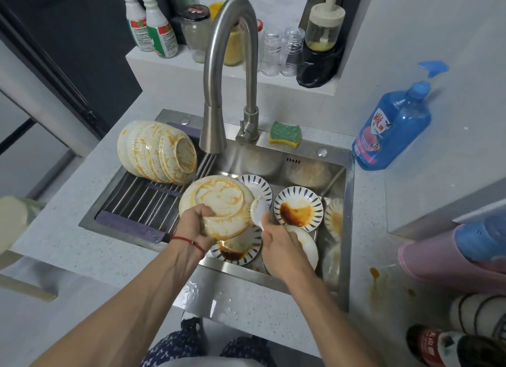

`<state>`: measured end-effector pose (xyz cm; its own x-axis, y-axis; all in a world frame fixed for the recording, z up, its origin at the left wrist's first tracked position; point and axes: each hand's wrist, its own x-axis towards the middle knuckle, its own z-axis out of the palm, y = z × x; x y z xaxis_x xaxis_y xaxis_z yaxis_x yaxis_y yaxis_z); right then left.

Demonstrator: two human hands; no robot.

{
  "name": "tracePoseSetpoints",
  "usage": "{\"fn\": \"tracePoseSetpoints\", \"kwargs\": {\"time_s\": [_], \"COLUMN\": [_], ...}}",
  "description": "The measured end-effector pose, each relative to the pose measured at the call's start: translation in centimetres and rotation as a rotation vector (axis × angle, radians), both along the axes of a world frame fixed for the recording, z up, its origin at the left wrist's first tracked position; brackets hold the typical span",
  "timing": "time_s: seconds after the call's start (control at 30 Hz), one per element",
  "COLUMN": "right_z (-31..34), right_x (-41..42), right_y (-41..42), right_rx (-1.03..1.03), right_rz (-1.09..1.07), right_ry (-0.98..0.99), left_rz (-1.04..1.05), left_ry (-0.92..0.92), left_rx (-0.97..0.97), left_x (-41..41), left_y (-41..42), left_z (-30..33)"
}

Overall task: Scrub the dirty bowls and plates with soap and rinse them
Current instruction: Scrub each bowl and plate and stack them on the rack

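Note:
My left hand (195, 220) grips the near rim of a white bowl (219, 202) smeared with orange sauce, tilted over the steel sink (273, 277). My right hand (276, 246) holds a white spoon (258, 212) by its handle, the spoon's scoop right beside the bowl's right edge. Below them lie blue-patterned plates (298, 206) stained with dark sauce, and more white dishes (335, 219) at the sink's right side. A stack of sauce-streaked bowls (157, 150) leans on the drying rack (139, 199) over the sink's left half. No water shows under the faucet (213, 131).
A green and yellow sponge (285, 134) sits on the sink's back ledge. A blue dish soap pump bottle (391, 125) stands on the counter at right. Jars and bottles (197, 30) crowd the shelf behind the faucet. An orange spill (375, 275) marks the counter at right, near pink gloves (449, 260).

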<state>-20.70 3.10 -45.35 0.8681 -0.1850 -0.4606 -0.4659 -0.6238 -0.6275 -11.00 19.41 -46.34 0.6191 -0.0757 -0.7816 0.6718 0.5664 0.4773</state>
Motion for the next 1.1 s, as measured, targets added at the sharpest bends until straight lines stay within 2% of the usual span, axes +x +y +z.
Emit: {"fn": "tracePoseSetpoints", "kwargs": {"time_s": [0.13, 0.27, 0.4, 0.57, 0.7, 0.87, 0.93, 1.0, 1.1], "right_z": [2.5, 1.9, 1.5, 0.3, 0.1, -0.8, -1.3, -1.5, -1.6], "right_x": [0.3, 2.9, 3.4, 4.1, 4.3, 4.4, 4.3, 4.1, 3.8], "right_y": [3.6, 3.0, 6.5, 9.9, 11.5, 11.4, 11.0, 10.6, 9.6], "right_rx": [-0.142, -0.176, -0.160, -0.143, -0.147, -0.156, -0.180, -0.155, -0.175], "right_rz": [0.192, 0.044, 0.058, 0.042, 0.025, -0.003, 0.022, -0.038, -0.060], "right_ry": [0.010, 0.039, -0.016, 0.016, 0.018, 0.048, 0.081, 0.098, 0.122], "left_rz": [-0.077, -0.108, -0.081, -0.008, 0.005, -0.016, -0.069, -0.170, -0.188], "left_ry": [0.033, 0.056, 0.039, 0.044, 0.076, 0.030, 0.020, -0.029, -0.151], "left_rx": [0.029, 0.006, 0.048, 0.091, 0.201, 0.270, 0.394, 0.706, 1.030], "left_x": [0.9, 1.7, 3.4, 6.1, 7.7, 9.1, 8.5, 7.6, 6.3], "left_y": [2.4, 6.9, 13.4, 19.8, 21.8, 22.4, 22.9, 23.4, 24.0], "left_z": [0.1, -0.4, -1.2, -2.2, -4.9, -9.0, -8.0, -5.9, -3.3]}}
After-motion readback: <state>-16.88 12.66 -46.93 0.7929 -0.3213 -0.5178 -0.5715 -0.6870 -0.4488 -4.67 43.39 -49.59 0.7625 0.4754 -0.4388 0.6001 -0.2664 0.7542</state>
